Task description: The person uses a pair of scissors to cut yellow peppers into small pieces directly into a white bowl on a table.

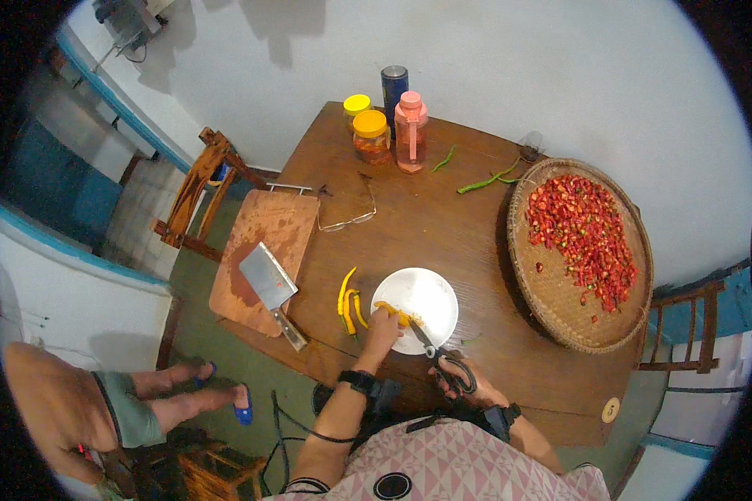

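In my left hand [383, 333] I hold a yellow chili pepper [390, 309] over the left part of a white plate [437, 291]. Around the handles of a pair of scissors [430, 344] my right hand [473, 382] is closed. The blades point up and left, close to the pepper's lower end; whether they touch it I cannot tell. Small yellowish bits lie on the plate beside the pepper. Left of the plate, several more yellow chili peppers [348, 307] rest on the wooden table [476, 250].
A cleaver [267, 275] lies on a wooden cutting board [276, 219] at left, its handle overhanging the edge. Eyeglasses [348, 222], lidded jars [371, 141], a pink bottle [412, 134] and green chilies [489, 180] stand or lie farther back. A woven tray [539, 307] holds chopped red chilies. Another person [125, 407] is at lower left.
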Tool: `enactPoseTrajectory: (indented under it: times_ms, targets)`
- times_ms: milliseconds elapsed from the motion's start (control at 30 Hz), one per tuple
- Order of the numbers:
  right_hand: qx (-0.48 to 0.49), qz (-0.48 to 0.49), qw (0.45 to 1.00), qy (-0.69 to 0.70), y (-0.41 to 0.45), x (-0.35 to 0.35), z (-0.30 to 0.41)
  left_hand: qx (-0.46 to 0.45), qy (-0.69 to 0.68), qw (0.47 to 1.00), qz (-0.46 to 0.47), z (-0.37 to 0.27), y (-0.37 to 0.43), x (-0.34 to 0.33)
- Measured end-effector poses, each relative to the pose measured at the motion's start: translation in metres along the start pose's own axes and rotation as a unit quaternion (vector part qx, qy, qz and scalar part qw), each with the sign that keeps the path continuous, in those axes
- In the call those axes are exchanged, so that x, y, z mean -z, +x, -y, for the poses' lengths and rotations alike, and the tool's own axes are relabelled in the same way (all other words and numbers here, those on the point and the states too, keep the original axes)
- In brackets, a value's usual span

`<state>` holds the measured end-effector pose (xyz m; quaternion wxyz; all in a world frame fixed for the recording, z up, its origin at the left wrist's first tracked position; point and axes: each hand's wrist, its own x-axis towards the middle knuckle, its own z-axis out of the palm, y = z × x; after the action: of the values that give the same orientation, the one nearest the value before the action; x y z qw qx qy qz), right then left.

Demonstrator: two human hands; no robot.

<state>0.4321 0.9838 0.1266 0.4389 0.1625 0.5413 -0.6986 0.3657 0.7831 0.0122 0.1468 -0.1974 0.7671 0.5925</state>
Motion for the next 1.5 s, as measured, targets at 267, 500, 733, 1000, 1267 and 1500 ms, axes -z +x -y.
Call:
enactPoseTrajectory:
  times_ms: [267, 500, 733, 1000, 1267, 1500]
  targets:
    - [0.015, 0.02, 0.999, -0.025, -0.003, -0.005, 0.007, 0.016, -0.159, 0.987, 0.025, -0.001, 0.0, 0.006]
    - [0.021, 0.04, 0.999, 0.007, 0.006, -0.001, 0.01, 0.009, -0.169, 0.984, 0.045, -0.004, -0.001, 0.008]
    - [0.006, 0.056, 0.997, 0.047, 0.002, 0.004, 0.009, -0.011, -0.104, 0.993, 0.047, 0.0, 0.001, 0.01]
    - [-0.011, 0.035, 0.997, 0.061, 0.006, 0.014, 0.003, 0.009, -0.118, 0.992, 0.041, 0.004, 0.004, 0.011]
    - [-0.012, -0.037, 0.988, -0.151, 0.018, 0.011, -0.007, -0.028, -0.029, 0.999, 0.027, -0.011, -0.001, 0.004]
    - [0.094, -0.162, 0.863, -0.47, 0.009, 0.002, -0.006, 0.049, -0.139, 0.989, -0.018, -0.01, -0.001, 0.006]
